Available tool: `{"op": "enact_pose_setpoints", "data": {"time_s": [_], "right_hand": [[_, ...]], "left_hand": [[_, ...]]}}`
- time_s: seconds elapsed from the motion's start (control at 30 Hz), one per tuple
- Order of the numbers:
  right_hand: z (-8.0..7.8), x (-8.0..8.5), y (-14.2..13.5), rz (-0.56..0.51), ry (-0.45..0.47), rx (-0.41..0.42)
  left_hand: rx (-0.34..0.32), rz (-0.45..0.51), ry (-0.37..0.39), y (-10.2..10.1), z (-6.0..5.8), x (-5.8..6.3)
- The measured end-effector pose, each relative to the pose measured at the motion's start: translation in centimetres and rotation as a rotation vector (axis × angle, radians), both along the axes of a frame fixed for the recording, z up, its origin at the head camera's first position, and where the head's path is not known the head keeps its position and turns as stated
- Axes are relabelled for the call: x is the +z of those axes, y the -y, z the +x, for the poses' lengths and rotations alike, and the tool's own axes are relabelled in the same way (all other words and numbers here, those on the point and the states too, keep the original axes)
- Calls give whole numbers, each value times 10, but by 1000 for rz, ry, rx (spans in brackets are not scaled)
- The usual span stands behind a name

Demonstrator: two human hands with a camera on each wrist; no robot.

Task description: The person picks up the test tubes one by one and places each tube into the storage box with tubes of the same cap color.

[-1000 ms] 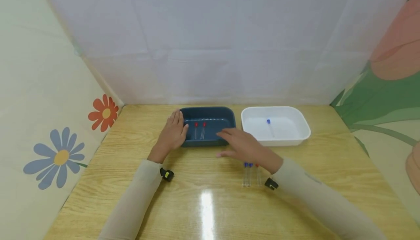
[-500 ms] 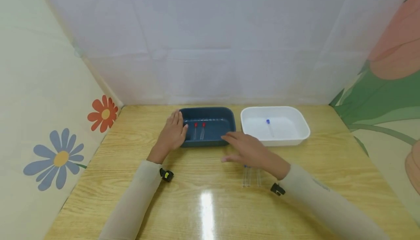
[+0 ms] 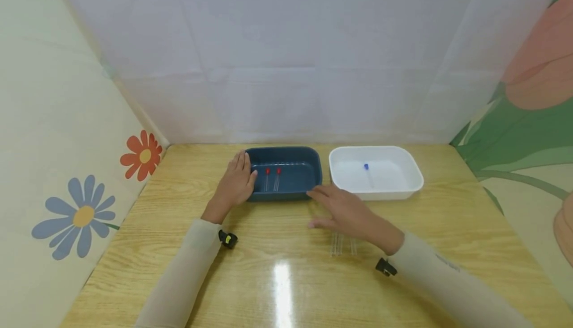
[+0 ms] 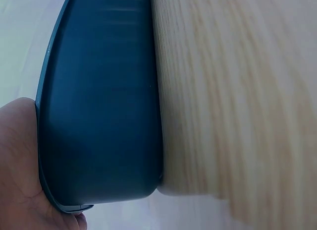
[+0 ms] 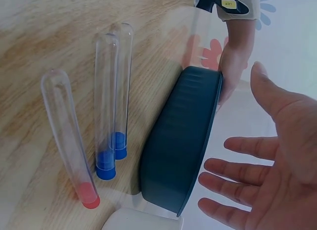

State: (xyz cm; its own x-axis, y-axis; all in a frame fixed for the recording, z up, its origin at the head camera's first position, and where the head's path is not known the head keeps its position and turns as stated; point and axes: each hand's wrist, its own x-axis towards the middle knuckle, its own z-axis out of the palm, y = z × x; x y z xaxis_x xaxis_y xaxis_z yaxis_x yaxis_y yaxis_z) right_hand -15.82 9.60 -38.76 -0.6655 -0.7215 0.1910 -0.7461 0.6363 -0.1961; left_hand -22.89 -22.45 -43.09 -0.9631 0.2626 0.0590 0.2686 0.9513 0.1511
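Note:
My left hand (image 3: 235,178) rests with straight fingers along the left end of a dark blue tray (image 3: 284,196). Two test tubes with red caps (image 3: 272,179) lie inside that tray. Near the tray's front right corner hovers my right hand (image 3: 346,212), fingers spread and holding nothing. Below it on the table lie two blue-capped test tubes (image 5: 105,106) and a red-capped test tube (image 5: 67,136); in the head view the hand hides their caps. To the right, a white tray (image 3: 388,194) contains one blue-capped test tube (image 3: 368,173).
Both trays stand side by side near the back of the wooden table (image 3: 268,248), with a narrow gap between them. A white cloth backdrop (image 3: 277,69) rises behind them. Flower-printed panels (image 3: 67,129) flank the table.
My right hand has drawn back from over the blue tray's front right corner, moving right and toward me, and now covers the tube caps. My left hand stays in place.

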Motion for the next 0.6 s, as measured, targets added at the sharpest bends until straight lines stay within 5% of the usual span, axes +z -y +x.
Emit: {"op": "enact_pose_setpoints", "data": {"time_s": [0.6], "right_hand": [[6, -11, -12, -10, -64, 12]], "left_hand": [[-3, 16, -3, 0, 0, 1]]}}
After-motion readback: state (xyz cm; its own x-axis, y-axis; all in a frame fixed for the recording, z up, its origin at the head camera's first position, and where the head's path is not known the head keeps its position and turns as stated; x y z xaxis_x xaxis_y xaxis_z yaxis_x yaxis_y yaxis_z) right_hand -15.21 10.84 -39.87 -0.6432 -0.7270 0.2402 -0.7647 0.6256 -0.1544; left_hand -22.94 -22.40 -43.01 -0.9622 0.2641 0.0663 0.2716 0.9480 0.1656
